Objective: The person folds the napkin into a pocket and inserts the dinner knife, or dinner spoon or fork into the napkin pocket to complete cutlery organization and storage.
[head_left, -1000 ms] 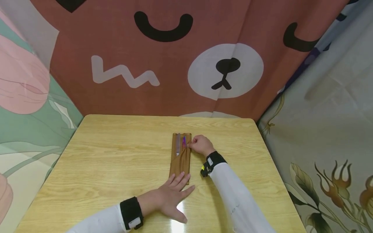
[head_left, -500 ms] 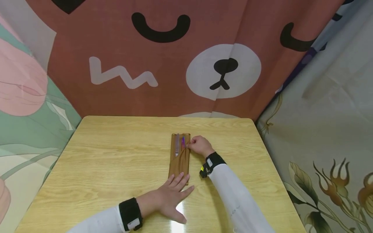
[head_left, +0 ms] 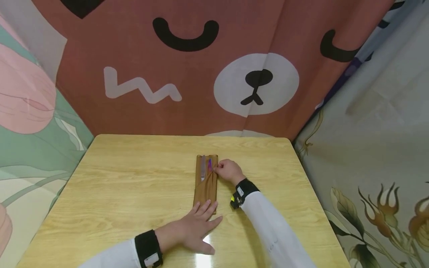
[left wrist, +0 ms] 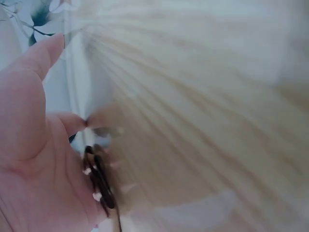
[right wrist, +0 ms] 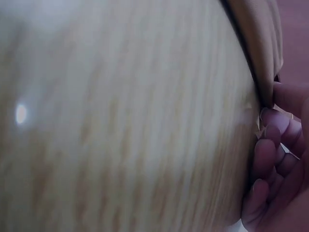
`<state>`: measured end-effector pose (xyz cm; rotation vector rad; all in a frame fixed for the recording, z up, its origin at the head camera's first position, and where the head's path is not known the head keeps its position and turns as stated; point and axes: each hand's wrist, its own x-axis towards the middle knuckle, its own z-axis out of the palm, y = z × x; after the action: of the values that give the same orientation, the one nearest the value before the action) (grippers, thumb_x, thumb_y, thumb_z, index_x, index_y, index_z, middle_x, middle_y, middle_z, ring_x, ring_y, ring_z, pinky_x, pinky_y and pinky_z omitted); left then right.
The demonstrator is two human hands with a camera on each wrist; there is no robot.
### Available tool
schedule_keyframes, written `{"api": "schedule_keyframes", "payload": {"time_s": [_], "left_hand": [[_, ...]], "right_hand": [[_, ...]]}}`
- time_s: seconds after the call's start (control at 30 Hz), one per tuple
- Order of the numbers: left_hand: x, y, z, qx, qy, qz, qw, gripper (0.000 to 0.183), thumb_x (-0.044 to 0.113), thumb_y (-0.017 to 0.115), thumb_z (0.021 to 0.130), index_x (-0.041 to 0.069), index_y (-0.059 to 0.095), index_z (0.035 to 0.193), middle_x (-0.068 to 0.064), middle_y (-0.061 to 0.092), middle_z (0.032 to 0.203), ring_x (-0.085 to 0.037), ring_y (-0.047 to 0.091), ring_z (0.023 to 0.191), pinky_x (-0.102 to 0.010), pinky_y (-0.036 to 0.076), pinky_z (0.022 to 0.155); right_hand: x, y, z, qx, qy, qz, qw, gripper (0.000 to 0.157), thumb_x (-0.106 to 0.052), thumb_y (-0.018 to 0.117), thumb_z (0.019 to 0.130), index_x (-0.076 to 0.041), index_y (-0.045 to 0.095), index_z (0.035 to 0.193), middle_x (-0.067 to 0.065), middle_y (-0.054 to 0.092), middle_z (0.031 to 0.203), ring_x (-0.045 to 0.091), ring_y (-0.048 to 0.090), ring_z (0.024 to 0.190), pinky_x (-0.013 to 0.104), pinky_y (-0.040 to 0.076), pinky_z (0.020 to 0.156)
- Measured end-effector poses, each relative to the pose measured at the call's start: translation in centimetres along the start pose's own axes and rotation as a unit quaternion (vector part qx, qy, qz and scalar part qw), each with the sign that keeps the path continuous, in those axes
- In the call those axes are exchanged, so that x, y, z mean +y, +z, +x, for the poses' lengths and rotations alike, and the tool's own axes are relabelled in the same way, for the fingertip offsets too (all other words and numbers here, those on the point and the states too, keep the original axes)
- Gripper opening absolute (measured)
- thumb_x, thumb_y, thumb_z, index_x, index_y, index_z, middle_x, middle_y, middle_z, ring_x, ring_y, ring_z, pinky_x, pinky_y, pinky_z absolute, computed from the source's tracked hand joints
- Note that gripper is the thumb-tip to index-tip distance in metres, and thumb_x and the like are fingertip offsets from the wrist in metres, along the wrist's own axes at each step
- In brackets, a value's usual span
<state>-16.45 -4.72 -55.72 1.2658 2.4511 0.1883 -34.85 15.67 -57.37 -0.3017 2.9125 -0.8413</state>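
Observation:
A narrow brown cloth pouch (head_left: 205, 192) lies lengthwise on the table. In its upper part a flat silvery strip (head_left: 202, 169) and a pointed purple-blue piece (head_left: 209, 165) show side by side. My left hand (head_left: 194, 230) rests with spread, straight fingers on the pouch's near end. In the left wrist view, that hand (left wrist: 34, 140) lies beside the pouch's folded dark edge (left wrist: 100, 179). My right hand (head_left: 229, 170) pinches the pouch's right edge by the purple piece. The right wrist view shows thumb and forefinger gripping the brown cloth (right wrist: 260, 38), other fingers curled.
The wood-grain table (head_left: 134, 178) reaches back to a brown bear-print curtain (head_left: 144, 119). Floral cloths hang along the left (head_left: 30, 149) and right (head_left: 355, 149) sides. Black bands with small devices sit on both wrists.

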Motion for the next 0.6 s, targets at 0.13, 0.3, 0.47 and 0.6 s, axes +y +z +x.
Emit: {"api": "schedule_keyframes", "payload": {"time_s": [0.13, 0.3, 0.47, 0.6], "left_hand": [[0.3, -0.3, -0.6, -0.017, 0.028, -0.054, 0.9980, 0.090, 0.081, 0.038, 0.084, 0.030, 0.020, 0.155, -0.012, 0.000, 0.163, -0.037, -0.004, 0.148, -0.064, 0.011, 0.113], [0.2, -1.6, -0.6, -0.003, 0.059, -0.175, 0.9827, 0.072, 0.068, 0.040, 0.093, 0.029, 0.030, 0.153, -0.001, 0.026, 0.159, -0.025, 0.022, 0.147, -0.049, 0.028, 0.114], [-1.9, -3.7, -0.8, 0.123, 0.011, -0.232, 0.9649, 0.060, 0.055, 0.046, 0.097, 0.019, 0.046, 0.145, 0.001, 0.054, 0.141, -0.013, 0.064, 0.107, -0.037, 0.046, 0.100], [-5.6, -6.1, -1.8, 0.224, -0.101, -0.209, 0.9466, 0.059, 0.054, 0.051, 0.096, 0.019, 0.049, 0.143, -0.003, 0.058, 0.137, -0.018, 0.066, 0.071, -0.039, 0.049, 0.096]], "right_hand": [[0.0, 0.3, -0.2, -0.004, -0.018, -0.006, 1.000, 0.042, -0.040, 0.063, 0.091, -0.017, 0.050, 0.060, -0.005, 0.047, 0.057, 0.014, 0.046, 0.053, 0.029, 0.036, 0.050], [0.7, -0.5, -0.5, -0.011, -0.027, 0.018, 0.999, 0.041, -0.037, 0.061, 0.095, -0.016, 0.048, 0.062, -0.004, 0.042, 0.057, 0.014, 0.043, 0.052, 0.028, 0.035, 0.052], [0.4, -3.0, -1.1, -0.022, -0.048, 0.073, 0.996, 0.032, -0.034, 0.060, 0.097, -0.016, 0.056, 0.071, -0.002, 0.050, 0.064, 0.015, 0.047, 0.057, 0.029, 0.039, 0.055], [-0.4, -6.2, -1.1, 0.002, -0.074, 0.073, 0.995, 0.026, -0.033, 0.059, 0.097, -0.018, 0.058, 0.076, -0.001, 0.053, 0.070, 0.015, 0.048, 0.061, 0.031, 0.042, 0.058]]}}
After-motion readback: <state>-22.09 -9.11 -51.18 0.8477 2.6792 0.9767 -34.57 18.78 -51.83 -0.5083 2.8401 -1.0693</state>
